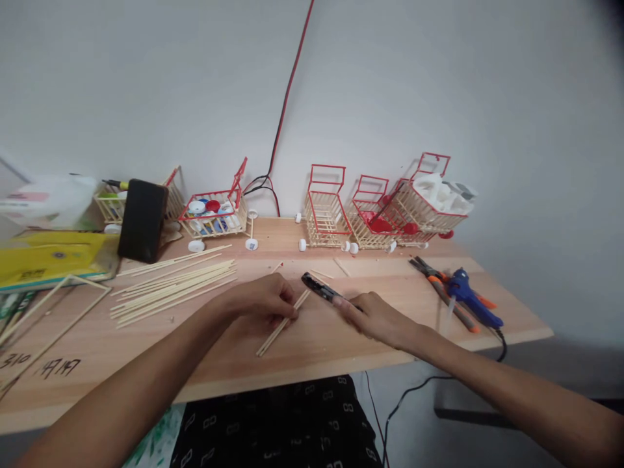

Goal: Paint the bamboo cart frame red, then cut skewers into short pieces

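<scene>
Pinched in our left hand [266, 300] are thin wooden sticks [283, 323], the grip closed on them near their upper end while the rest of their length lies slanting on the wooden surface [312, 351] towards us. We make out two sticks side by side, though they lie so close that we cannot be sure of the count. Our right hand [377, 316] is clamped round the handles of small black cutters [320, 288], whose nose points at the tip of the sticks, just beside it.

We judge these sticks to be very light, stiff along their length but easily snapped or splintered, and smooth enough to roll under the fingers; holding them close to the cutter's nose, as now, looks the steadiest place, since a hold far back would let the end whip.

To the left lies a loose bundle of long sticks [173, 286], too many and too overlapped to count. Along the wall stand five little stick-built carts with red wire frames: two on the left [214, 218], three nested on the right [380, 218]. One blue glue gun [470, 296] and one pair of orange-handled pliers [441, 286] lie at the right, with a few short offcuts [341, 266] scattered between.
</scene>
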The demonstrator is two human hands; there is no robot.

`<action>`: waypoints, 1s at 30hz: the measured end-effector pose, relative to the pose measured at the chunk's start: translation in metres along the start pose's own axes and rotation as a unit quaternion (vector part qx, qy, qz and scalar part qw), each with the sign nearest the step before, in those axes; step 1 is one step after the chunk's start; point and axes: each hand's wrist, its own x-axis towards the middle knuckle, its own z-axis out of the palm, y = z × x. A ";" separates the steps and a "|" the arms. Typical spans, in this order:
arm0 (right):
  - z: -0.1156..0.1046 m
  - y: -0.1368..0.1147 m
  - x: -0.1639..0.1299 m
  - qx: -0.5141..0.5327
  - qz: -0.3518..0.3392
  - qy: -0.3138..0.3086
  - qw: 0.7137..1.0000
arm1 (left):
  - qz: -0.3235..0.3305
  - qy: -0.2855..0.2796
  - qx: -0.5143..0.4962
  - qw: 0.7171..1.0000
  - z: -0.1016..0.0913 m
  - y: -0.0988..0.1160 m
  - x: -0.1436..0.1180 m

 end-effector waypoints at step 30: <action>0.027 -0.011 0.080 0.441 -0.051 0.095 0.891 | -0.051 0.323 0.109 0.939 -0.050 -0.022 -0.018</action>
